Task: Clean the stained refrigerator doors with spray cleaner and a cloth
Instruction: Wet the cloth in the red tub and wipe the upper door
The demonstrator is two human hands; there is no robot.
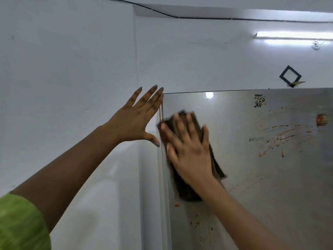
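Right hand lies flat on the dark cloth, fingers straight and spread, pressing it to the refrigerator door near the door's upper left edge. The grip is released: palm pressure alone holds the cloth. Left hand is also spread, grip released, with fingertips at the door's top left corner and apparently touching the edge.

Risks, as judged from here:
- The cloth's lower end hangs loose under the wrist. A fast stroke could bunch it or let it slip out and drop.
- Red-orange smears sit well apart to the right, and specks lie below. A cloth already soiled could drag residue across the wiped patch.
- No spray bottle is in view. Dried streaks rubbed without wetting would likely smear rather than lift.
- A hard sideways push could swing the door, and the left fingers sit right at its edge.
- The sticker at far right could catch and peel.
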